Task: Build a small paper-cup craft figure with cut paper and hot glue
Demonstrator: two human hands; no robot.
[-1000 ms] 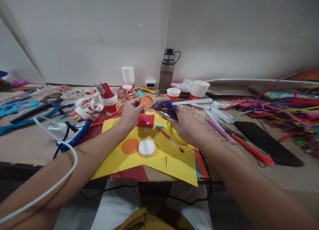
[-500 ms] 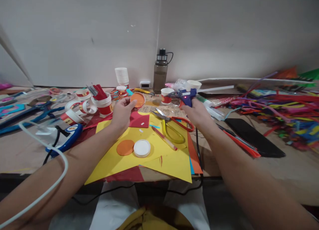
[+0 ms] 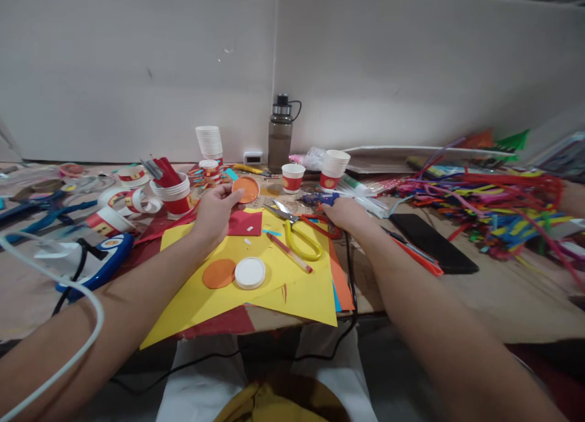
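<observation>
Above the table, the left hand pinches an orange disc, tilted.

Dim greyish light, soft blur, stretched edges

No words or numbers can be read, as the emblem on the cup, the print on the cardboard and the white gadget's display are too small.
</observation>
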